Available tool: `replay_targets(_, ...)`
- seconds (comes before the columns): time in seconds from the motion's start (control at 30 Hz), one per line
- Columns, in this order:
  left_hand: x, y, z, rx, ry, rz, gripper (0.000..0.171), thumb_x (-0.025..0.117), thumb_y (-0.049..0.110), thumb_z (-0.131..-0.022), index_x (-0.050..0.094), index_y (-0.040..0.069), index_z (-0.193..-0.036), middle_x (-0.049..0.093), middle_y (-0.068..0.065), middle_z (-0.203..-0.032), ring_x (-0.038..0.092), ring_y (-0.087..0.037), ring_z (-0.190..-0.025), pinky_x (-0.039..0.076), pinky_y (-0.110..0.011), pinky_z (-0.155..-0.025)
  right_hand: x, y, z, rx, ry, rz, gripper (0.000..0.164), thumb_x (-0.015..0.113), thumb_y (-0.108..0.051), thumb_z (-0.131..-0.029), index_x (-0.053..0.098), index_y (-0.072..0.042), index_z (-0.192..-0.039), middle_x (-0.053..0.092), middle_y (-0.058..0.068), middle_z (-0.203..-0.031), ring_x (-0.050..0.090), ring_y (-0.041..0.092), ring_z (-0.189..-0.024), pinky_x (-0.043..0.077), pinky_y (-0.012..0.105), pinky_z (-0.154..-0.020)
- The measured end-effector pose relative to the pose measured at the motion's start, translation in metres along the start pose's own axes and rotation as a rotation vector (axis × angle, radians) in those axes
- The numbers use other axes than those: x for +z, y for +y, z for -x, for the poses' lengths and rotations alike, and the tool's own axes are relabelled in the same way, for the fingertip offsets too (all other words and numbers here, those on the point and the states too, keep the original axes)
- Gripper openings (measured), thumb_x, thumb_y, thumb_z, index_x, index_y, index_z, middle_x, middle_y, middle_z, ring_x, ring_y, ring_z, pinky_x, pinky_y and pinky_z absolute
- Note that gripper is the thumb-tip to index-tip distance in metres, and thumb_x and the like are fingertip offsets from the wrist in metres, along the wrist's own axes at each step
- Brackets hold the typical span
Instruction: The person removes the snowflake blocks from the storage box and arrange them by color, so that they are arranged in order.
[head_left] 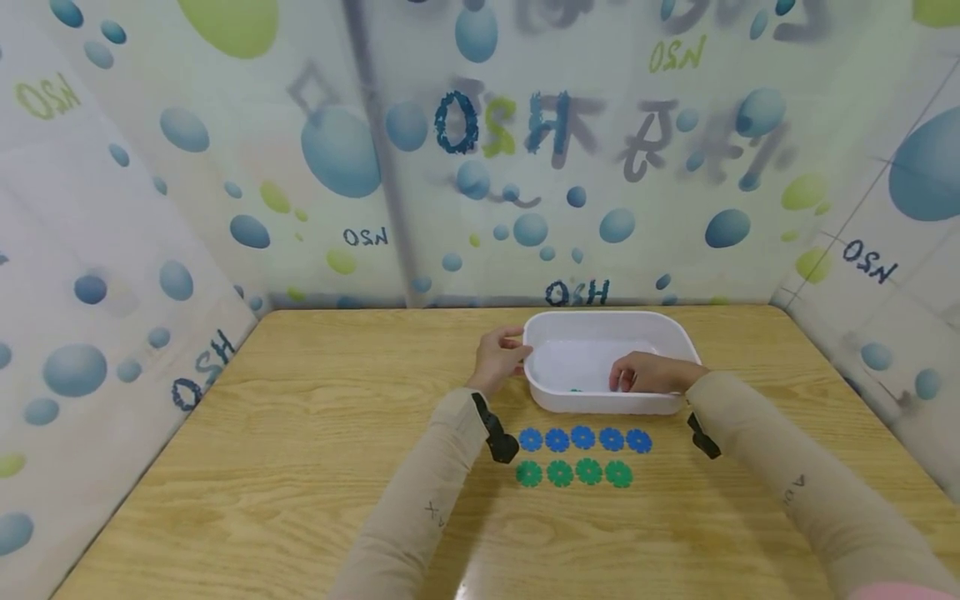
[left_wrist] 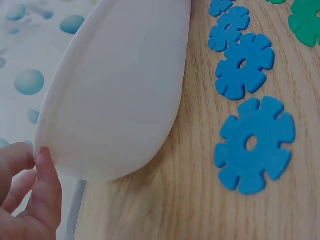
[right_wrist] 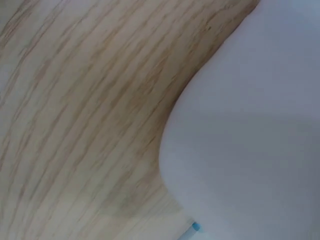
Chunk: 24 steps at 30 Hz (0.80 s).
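Note:
A white plastic tub stands at the back of the wooden table. At its left end, my left hand pinches the rim; the left wrist view shows thumb and fingers on either side of that edge. My right hand reaches over the tub's right side, its fingers pointing down inside near the front wall. I cannot tell whether those fingers hold anything. Inside the tub, a bit of green shows by the front wall. In the right wrist view, only the tub's outer wall and table appear.
In front of the tub lies a row of several blue notched plastic discs. Nearer to me runs a row of several green notched discs. A patterned cloth wall rises behind the table.

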<state>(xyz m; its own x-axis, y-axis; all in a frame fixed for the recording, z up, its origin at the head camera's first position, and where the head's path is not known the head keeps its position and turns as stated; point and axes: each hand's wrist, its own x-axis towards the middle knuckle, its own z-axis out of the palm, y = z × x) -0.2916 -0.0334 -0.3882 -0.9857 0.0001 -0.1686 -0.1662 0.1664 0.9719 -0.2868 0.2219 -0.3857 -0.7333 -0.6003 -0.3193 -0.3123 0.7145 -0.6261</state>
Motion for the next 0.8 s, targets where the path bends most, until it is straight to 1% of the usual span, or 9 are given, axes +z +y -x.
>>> replay_targets(0.13, 0.000, 0.001, 0.001, -0.006, 0.000, -0.003, 0.036, 0.062, 0.005, -0.081, 0.057, 0.007, -0.116, 0.052, -0.009, -0.090, 0.061, -0.028, -0.077, 0.054, -0.031, -0.063, 0.004, -0.004, -0.009, -0.007, 0.016, 0.001, 0.016, 0.057, 0.003, -0.077, 0.058, -0.003, -0.092, 0.051, 0.004, -0.077, 0.046, 0.016, -0.076, 0.038, 0.028, -0.070)
replay_targets(0.23, 0.000, 0.001, 0.001, -0.007, -0.003, -0.002, 0.035, 0.063, 0.005, -0.081, 0.057, 0.007, -0.116, 0.052, -0.010, -0.090, 0.061, -0.026, -0.075, 0.054, -0.032, -0.065, 0.006, -0.010, -0.014, -0.018, 0.015, -0.005, 0.017, 0.057, 0.003, -0.077, 0.058, -0.002, -0.094, 0.051, 0.005, -0.078, 0.046, 0.016, -0.076, 0.039, 0.028, -0.070)
replay_targets(0.3, 0.000, 0.000, 0.001, -0.007, -0.004, 0.000, 0.035, 0.063, 0.005, -0.081, 0.057, 0.007, -0.116, 0.052, -0.010, -0.090, 0.060, -0.024, -0.073, 0.054, -0.034, -0.067, 0.007, -0.013, -0.017, -0.033, 0.010, -0.010, 0.018, 0.057, 0.003, -0.078, 0.057, -0.002, -0.095, 0.051, 0.005, -0.078, 0.046, 0.016, -0.075, 0.039, 0.027, -0.070)
replay_targets(0.4, 0.000, -0.001, 0.000, -0.011, -0.004, 0.005, 0.036, 0.063, 0.004, -0.081, 0.057, 0.007, -0.116, 0.052, -0.010, -0.091, 0.059, -0.021, -0.069, 0.054, -0.036, -0.069, 0.010, -0.015, -0.023, -0.078, 0.003, -0.012, 0.020, 0.057, 0.004, -0.078, 0.058, -0.001, -0.097, 0.051, 0.004, -0.078, 0.047, 0.015, -0.074, 0.040, 0.026, -0.068)
replay_targets(0.53, -0.001, -0.001, 0.001, -0.006, -0.004, 0.008, 0.035, 0.063, 0.004, -0.081, 0.057, 0.007, -0.116, 0.052, -0.010, -0.090, 0.058, -0.019, -0.066, 0.053, -0.037, -0.069, 0.013, -0.016, -0.032, -0.113, -0.002, 0.005, 0.024, 0.057, 0.004, -0.079, 0.059, -0.002, -0.101, 0.052, 0.003, -0.078, 0.047, 0.015, -0.074, 0.041, 0.026, -0.069)
replay_targets(0.7, -0.001, 0.000, 0.002, -0.004, -0.007, 0.004, 0.036, 0.063, 0.004, -0.081, 0.057, 0.007, -0.116, 0.053, -0.010, -0.091, 0.057, -0.018, -0.067, 0.053, -0.036, -0.070, 0.016, -0.023, -0.041, -0.103, -0.014, -0.002, 0.024, 0.059, 0.000, -0.080, 0.062, -0.007, -0.103, 0.053, 0.001, -0.080, 0.048, 0.015, -0.076, 0.042, 0.026, -0.071)
replay_targets(0.8, 0.000, 0.000, 0.002, -0.006, -0.007, -0.005, 0.036, 0.063, 0.006, -0.081, 0.057, 0.008, -0.116, 0.053, -0.010, -0.091, 0.057, -0.018, -0.068, 0.053, -0.035, -0.069, 0.017, -0.026, -0.044, -0.117, -0.016, -0.015, 0.022, 0.061, -0.002, -0.080, 0.063, -0.006, -0.101, 0.054, 0.001, -0.081, 0.048, 0.016, -0.076, 0.042, 0.027, -0.070)
